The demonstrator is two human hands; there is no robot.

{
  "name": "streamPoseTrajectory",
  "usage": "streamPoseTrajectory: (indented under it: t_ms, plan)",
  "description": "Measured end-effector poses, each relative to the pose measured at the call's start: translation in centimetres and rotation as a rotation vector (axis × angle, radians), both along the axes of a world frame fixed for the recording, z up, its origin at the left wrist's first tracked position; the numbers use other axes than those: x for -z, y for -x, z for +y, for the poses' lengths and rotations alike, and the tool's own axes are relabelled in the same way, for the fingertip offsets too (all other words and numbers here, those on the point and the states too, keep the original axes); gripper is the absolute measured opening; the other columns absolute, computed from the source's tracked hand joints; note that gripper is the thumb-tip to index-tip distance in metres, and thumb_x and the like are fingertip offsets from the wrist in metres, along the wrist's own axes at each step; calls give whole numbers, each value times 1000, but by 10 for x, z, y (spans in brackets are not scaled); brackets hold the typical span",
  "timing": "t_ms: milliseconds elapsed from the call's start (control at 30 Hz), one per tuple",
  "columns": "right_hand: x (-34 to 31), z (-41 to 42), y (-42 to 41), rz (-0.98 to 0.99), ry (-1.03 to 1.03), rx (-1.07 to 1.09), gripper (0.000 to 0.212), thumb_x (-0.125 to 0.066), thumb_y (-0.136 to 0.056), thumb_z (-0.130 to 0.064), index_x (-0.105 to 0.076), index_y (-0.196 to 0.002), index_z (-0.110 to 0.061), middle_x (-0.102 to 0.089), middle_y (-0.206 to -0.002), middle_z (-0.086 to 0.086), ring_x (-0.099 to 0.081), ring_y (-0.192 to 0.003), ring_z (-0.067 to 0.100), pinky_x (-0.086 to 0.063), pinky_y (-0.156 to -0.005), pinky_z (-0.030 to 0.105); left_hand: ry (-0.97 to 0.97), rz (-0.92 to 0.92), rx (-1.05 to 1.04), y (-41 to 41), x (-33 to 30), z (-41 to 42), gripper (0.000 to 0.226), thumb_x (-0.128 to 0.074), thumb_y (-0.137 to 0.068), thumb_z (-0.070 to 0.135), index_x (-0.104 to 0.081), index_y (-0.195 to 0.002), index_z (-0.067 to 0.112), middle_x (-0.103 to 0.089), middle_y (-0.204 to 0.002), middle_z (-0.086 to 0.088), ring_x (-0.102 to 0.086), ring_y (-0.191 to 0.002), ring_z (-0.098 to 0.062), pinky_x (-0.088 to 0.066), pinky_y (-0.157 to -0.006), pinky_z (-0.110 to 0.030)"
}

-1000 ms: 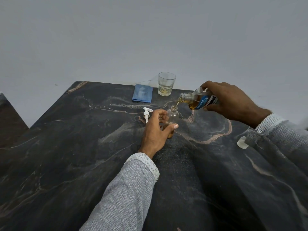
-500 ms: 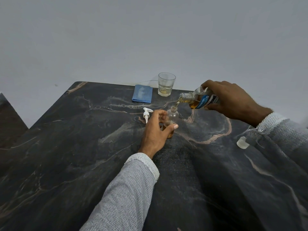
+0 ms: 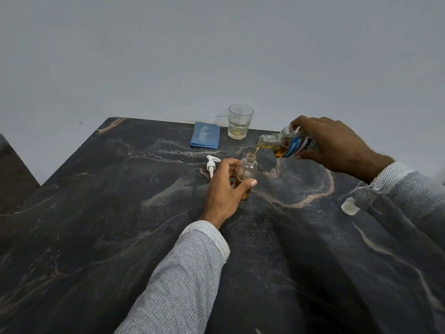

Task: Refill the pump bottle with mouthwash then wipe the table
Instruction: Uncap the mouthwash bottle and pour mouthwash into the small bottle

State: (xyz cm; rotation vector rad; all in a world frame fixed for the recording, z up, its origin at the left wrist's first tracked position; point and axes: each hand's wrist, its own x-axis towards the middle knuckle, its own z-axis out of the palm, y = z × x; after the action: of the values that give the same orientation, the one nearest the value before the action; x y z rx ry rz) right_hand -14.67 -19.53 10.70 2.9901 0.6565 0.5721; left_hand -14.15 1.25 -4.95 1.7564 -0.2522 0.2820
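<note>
— What is the left hand (image 3: 222,189) doing?

— It holds the small pump bottle (image 3: 248,171). The fingers (image 3: 232,163) curl round its far side and the thumb presses on the near side. The bottle stands upright on the dark marble desk (image 3: 96,213), about in the middle.

— Is there a top on it?

— No, its neck is open. The white pump top (image 3: 212,165) lies on the desk just to the left of that hand.

— And the right hand (image 3: 337,143)?

— It grips the mouthwash bottle (image 3: 286,144), with the fingers wrapped round its fat end. The bottle is tipped over, with its mouth pointing left, just above the little bottle's neck. A thin brown stream (image 3: 256,150) runs from it down into the neck.

— Is there any drink in the small one?

— Yes, brown liquid sits in the bottom part of it.

— What else is on the desk?

— A folded blue cloth (image 3: 205,138) lies at the far edge, and a clear glass (image 3: 239,121) stands just right of it, with a little pale liquid inside. A small white cap (image 3: 349,206) lies at the right, next to the grey sleeve (image 3: 409,189).
</note>
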Motion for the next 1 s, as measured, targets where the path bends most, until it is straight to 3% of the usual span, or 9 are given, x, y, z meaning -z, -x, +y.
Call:
streamPoseTrajectory:
  t_ms: [300,1000]
  plan:
    - [-1,0,-1,-5,-2,-6,57,-80,-77,-24,-51,-125,-14,-66,-113,11,-58,-96,31,-43,-76,35,0,2,-7,0,0,0,51,-80,-76,32,-47,-115,32,-59,-114,11,-57,-104,-2,-46,-87,-19]
    - [-4,1,-3,-23,21,-14,57,-80,-77,-24,-51,-126,-15,-67,-112,11,-58,-96,32,-36,-73,31,-5,-2,-18,-2,2,-1,51,-80,-75,33,-49,-116,30,-60,-118,9,-57,-106,-7,-49,-91,-27]
